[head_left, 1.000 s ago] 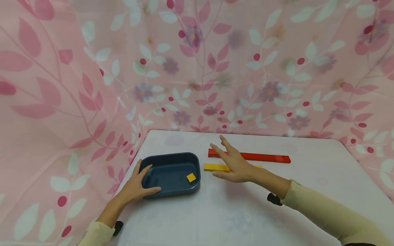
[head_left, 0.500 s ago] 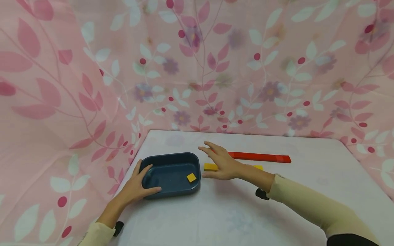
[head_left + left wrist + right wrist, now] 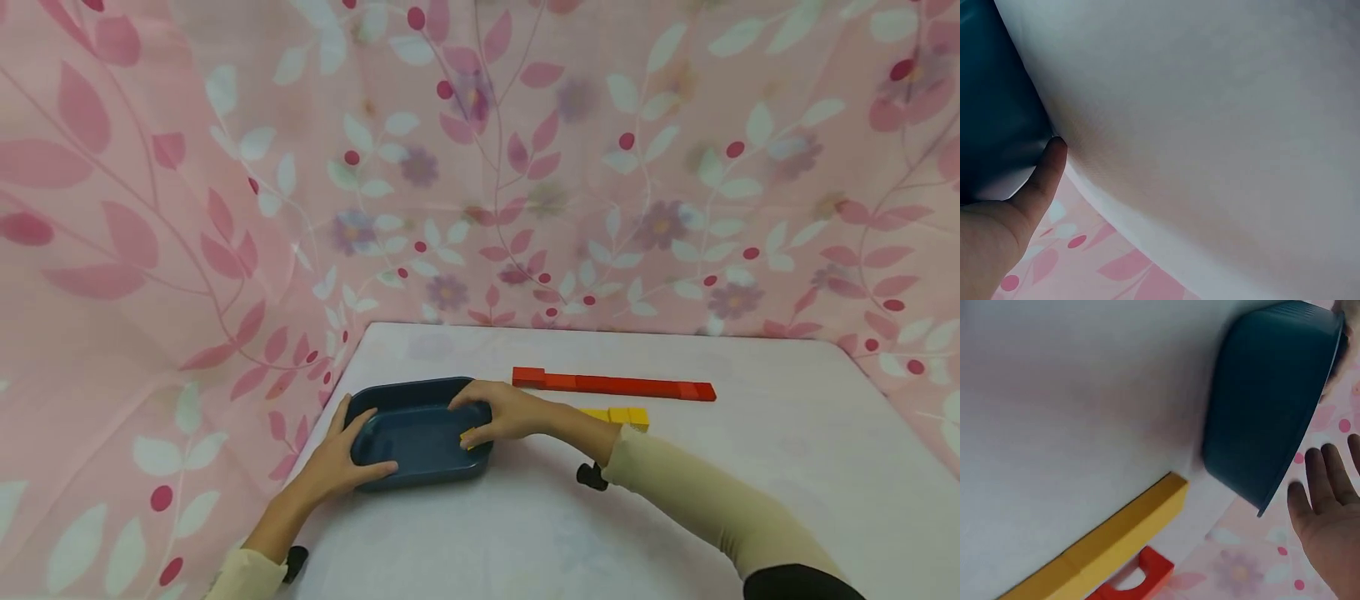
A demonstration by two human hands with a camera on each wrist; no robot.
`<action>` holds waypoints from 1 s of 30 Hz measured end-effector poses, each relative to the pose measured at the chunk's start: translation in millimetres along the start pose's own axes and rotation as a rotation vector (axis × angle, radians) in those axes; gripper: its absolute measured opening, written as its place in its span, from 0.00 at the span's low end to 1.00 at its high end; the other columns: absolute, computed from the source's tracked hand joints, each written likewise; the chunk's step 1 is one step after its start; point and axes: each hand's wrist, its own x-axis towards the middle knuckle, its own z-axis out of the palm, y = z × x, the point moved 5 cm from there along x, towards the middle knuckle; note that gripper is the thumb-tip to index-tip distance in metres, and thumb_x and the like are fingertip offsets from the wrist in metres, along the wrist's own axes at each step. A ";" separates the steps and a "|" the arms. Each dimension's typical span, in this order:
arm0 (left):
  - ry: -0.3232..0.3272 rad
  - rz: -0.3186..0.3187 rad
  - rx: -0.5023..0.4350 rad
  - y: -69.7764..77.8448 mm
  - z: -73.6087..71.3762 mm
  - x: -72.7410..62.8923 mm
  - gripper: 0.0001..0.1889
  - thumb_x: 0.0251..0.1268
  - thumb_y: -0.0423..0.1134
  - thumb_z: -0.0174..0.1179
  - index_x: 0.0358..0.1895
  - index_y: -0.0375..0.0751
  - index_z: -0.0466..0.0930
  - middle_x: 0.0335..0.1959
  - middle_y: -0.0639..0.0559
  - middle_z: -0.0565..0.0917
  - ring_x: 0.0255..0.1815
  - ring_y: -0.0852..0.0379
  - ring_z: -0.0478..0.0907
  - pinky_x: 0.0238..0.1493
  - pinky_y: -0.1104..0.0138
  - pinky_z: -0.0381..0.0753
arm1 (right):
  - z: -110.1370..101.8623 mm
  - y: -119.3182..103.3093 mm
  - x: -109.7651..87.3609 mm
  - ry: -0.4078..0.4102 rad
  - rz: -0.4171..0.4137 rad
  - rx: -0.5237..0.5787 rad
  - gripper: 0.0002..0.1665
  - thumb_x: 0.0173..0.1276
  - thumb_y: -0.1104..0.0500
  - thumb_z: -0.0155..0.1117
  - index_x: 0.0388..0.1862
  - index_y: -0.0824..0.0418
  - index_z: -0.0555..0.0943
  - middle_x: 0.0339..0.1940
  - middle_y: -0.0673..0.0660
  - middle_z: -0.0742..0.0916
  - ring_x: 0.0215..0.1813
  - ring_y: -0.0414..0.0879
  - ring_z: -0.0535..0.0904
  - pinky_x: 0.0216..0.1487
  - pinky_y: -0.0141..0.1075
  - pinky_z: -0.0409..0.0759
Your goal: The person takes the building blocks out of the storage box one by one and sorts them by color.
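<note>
A dark blue rectangular tray stands at the left of the white table. At its left end my left hand holds it, thumb along the near rim and fingers at the far left corner; the left wrist view shows the thumb against the tray's edge. My right hand is over the tray's right end, thumb and fingers apart. Below it a small yellow block in the tray is partly hidden. In the right wrist view, the right hand's fingers are spread beside the tray's rim.
Right of the tray lies a row of yellow blocks, partly behind my right forearm. Farther back is a long row of red blocks, with an arch-shaped red block at its left end. Pink floral cloth hangs behind the table.
My right hand has moved left, from above the yellow row to over the tray's right end, uncovering the red row's left end. The left hand stays at the tray.
</note>
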 end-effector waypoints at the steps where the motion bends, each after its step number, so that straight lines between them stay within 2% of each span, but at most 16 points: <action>1: -0.004 -0.004 0.002 0.2 0.0 -0.2 0.57 0.46 0.72 0.67 0.78 0.50 0.56 0.81 0.37 0.35 0.73 0.25 0.56 0.58 0.30 0.71 | 2.9 -0.4 2.9 -0.016 -0.008 -0.019 0.32 0.60 0.46 0.75 0.63 0.51 0.78 0.62 0.47 0.81 0.65 0.42 0.74 0.69 0.41 0.74; 4: -0.013 -0.009 0.005 0.0 0.2 -0.6 0.57 0.46 0.72 0.67 0.78 0.50 0.55 0.81 0.37 0.34 0.73 0.24 0.56 0.58 0.30 0.71 | 13.9 -0.5 12.2 -0.071 -0.016 -0.084 0.32 0.60 0.47 0.75 0.62 0.53 0.79 0.61 0.47 0.82 0.64 0.41 0.75 0.68 0.36 0.75; 8: -0.016 -0.015 0.001 -2.0 1.7 -0.8 0.57 0.45 0.73 0.67 0.78 0.50 0.56 0.81 0.37 0.35 0.73 0.25 0.56 0.59 0.30 0.71 | 31.0 -4.4 22.3 -0.138 -0.026 -0.129 0.31 0.61 0.50 0.74 0.62 0.57 0.79 0.60 0.51 0.84 0.59 0.40 0.78 0.63 0.35 0.79; 12: -0.014 -0.018 -0.002 -2.5 2.2 -0.1 0.56 0.45 0.72 0.68 0.77 0.51 0.57 0.81 0.38 0.35 0.73 0.26 0.57 0.59 0.30 0.71 | 43.2 -13.4 29.9 -0.176 -0.047 -0.182 0.26 0.64 0.54 0.72 0.60 0.57 0.80 0.57 0.52 0.85 0.57 0.41 0.80 0.60 0.32 0.80; 15: -0.013 -0.019 0.000 -2.1 1.3 0.7 0.55 0.45 0.71 0.68 0.77 0.51 0.57 0.81 0.38 0.35 0.73 0.25 0.57 0.59 0.30 0.70 | 47.7 -12.5 35.3 -0.192 0.004 -0.295 0.24 0.63 0.57 0.73 0.59 0.54 0.82 0.55 0.49 0.85 0.56 0.40 0.79 0.61 0.31 0.79; 17: -0.016 -0.022 0.003 -2.1 1.5 1.0 0.56 0.45 0.72 0.68 0.77 0.51 0.57 0.81 0.38 0.34 0.73 0.25 0.57 0.59 0.30 0.70 | 49.9 -7.7 39.2 -0.203 0.068 -0.366 0.25 0.60 0.57 0.75 0.58 0.51 0.82 0.55 0.47 0.84 0.55 0.39 0.78 0.60 0.32 0.79; 23: -0.014 -0.016 -0.006 -0.9 1.6 1.3 0.56 0.46 0.73 0.67 0.77 0.50 0.58 0.81 0.39 0.34 0.74 0.26 0.56 0.60 0.30 0.70 | 52.8 6.2 50.7 -0.239 0.213 -0.557 0.26 0.57 0.54 0.77 0.56 0.44 0.82 0.53 0.48 0.82 0.50 0.41 0.75 0.49 0.35 0.81; 26: -0.011 -0.014 -0.006 0.0 1.4 0.9 0.56 0.45 0.73 0.66 0.77 0.50 0.58 0.81 0.38 0.35 0.74 0.26 0.55 0.60 0.31 0.70 | 54.9 9.9 54.0 -0.265 0.256 -0.586 0.24 0.59 0.55 0.76 0.55 0.44 0.82 0.52 0.49 0.81 0.46 0.41 0.75 0.46 0.35 0.81; 30: -0.004 -0.016 -0.003 0.4 0.5 -0.5 0.55 0.45 0.73 0.66 0.76 0.50 0.59 0.81 0.39 0.35 0.73 0.26 0.56 0.59 0.31 0.71 | 56.5 10.6 55.8 -0.290 0.268 -0.564 0.23 0.59 0.57 0.75 0.53 0.44 0.82 0.50 0.49 0.82 0.42 0.41 0.74 0.45 0.33 0.81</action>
